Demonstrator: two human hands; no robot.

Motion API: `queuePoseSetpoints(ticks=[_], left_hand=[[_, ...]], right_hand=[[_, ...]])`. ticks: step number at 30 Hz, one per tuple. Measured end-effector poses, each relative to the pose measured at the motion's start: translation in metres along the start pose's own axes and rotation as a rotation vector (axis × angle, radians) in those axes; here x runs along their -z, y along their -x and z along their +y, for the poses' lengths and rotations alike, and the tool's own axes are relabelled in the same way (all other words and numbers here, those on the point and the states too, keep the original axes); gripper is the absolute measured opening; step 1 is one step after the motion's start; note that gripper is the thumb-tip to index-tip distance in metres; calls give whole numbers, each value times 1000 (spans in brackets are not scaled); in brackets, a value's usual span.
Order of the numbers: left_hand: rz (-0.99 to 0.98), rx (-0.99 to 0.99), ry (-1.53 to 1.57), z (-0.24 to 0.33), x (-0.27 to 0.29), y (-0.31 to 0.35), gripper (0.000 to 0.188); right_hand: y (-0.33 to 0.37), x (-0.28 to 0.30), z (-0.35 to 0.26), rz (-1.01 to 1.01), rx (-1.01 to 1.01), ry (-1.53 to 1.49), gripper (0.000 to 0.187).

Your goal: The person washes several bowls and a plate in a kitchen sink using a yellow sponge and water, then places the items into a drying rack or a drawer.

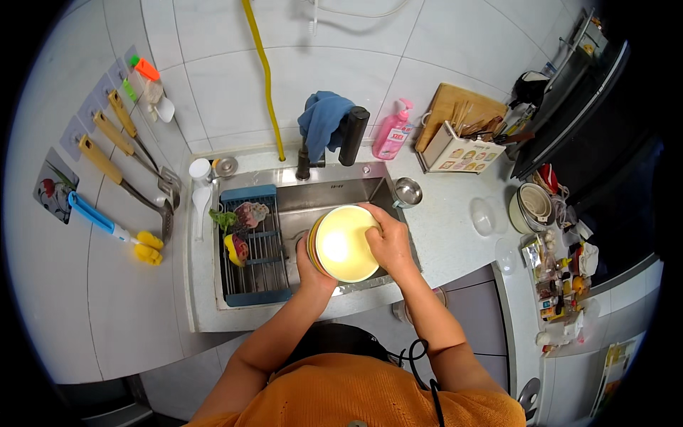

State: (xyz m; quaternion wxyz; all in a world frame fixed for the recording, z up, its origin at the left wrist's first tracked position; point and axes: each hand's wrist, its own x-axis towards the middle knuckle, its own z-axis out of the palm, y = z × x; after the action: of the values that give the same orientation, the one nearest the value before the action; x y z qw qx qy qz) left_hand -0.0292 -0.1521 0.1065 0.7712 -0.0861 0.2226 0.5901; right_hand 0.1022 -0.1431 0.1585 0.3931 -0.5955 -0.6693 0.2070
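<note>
My left hand is wrapped round the left side of a stack of bowls, held over the sink. The top bowl is pale yellow inside, with a bright glare in its middle; coloured rims of other bowls show below it on the left. My right hand is closed on the right rim, its thumb inside the top bowl and its other fingers mostly hidden behind it. Beneath is the steel sink, with a blue-grey drain rack along its left side. Several colourful scrubbers lie on the rack.
Behind the sink stands a black faucet draped with a blue cloth. A pink pump bottle, a metal cup and a utensil holder line the counter. Wooden-handled spatulas hang at left.
</note>
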Motion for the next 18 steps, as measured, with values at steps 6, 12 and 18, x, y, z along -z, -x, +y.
queuePoseSetpoints(ticks=[6,12,18], left_hand=[[-37,17,31,-8,8,-6,46],[-65,34,34,-16,8,-6,47],[-65,16,16,-20,11,-10,46]], right_hand=[[3,1,4,62,-24,-86,23],[4,4,0,109,-86,-96,14],[3,5,3,145,-86,-97,13]])
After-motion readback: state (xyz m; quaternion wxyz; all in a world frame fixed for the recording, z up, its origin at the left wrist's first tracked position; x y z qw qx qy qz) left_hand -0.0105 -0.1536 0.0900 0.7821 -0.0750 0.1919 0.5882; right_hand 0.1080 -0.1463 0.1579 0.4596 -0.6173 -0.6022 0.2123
